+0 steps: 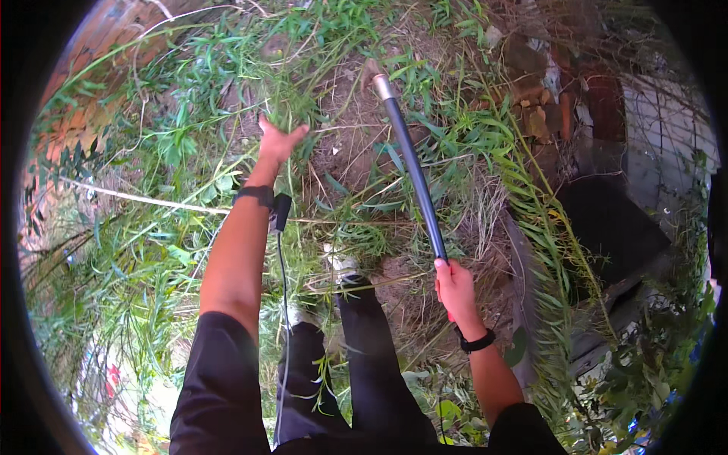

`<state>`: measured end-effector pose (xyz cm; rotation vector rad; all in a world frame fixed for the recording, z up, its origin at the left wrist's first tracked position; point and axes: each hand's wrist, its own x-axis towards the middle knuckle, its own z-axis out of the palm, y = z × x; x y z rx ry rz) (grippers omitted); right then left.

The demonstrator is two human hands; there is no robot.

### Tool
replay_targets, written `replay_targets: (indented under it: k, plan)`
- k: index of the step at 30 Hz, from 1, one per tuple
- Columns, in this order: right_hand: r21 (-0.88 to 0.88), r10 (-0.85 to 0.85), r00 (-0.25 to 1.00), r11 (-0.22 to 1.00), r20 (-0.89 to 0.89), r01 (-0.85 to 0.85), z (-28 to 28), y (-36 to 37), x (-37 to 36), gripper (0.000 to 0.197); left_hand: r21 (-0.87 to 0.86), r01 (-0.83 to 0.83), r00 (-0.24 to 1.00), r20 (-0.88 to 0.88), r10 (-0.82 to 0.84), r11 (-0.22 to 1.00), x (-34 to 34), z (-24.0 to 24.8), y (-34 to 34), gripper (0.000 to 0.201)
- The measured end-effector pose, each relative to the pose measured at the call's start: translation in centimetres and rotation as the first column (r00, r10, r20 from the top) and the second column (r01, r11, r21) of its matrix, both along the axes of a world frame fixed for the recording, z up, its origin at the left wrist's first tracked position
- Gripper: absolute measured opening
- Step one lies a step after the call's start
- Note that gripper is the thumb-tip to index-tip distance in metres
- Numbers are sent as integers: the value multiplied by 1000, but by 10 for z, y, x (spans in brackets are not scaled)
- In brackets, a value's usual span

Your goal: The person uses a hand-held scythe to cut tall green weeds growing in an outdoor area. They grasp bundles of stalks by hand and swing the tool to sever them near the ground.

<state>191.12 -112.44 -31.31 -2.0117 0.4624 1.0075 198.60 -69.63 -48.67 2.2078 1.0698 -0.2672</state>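
Note:
My left hand [280, 141] reaches into tall green weeds [284, 95], its thumb and a finger spread apart and its other fingers partly hidden by leaves. My right hand [455, 287] is wrapped round the lower end of a long black-handled tool [413, 168]. The tool slants up and away to the left, over weeds and bare soil. At its far end is a silver collar [384, 87]. Beyond the collar, a brownish head is blurred against the soil, so its shape is unclear.
A pale cord or stalk [144, 199] crosses behind my left forearm. A cable [284, 303] hangs from a small black device at my left wrist. My feet stand among weeds. To the right lie a dark panel [610, 227], broken bricks [542, 114] and a white tiled surface [667, 144].

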Motion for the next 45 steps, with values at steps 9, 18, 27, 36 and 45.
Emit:
replay_targets:
  k: [9,18,27,36,45]
  plan:
    - [100,-145,985,986,95,136,-65,63,127,52,-45,2,999,-41,-4,999,-42,-7,-49,73]
    - [-17,-67,981,997,182,71,-145,140,282,57,-72,-6,1000,27,8,997,-55,-17,-26,76]
    - [33,-207,978,978,-14,207,-94,23,120,57,-85,13,1000,-10,-14,996,-60,-7,-33,70]
    - [14,-19,987,1000,163,17,-135,129,224,64,-92,-7,1000,25,10,996,-61,-14,-40,70]
    - [-451,441,876,833,193,-320,-140,102,230,76,-150,38,998,-39,-45,988,-62,-6,-28,71]
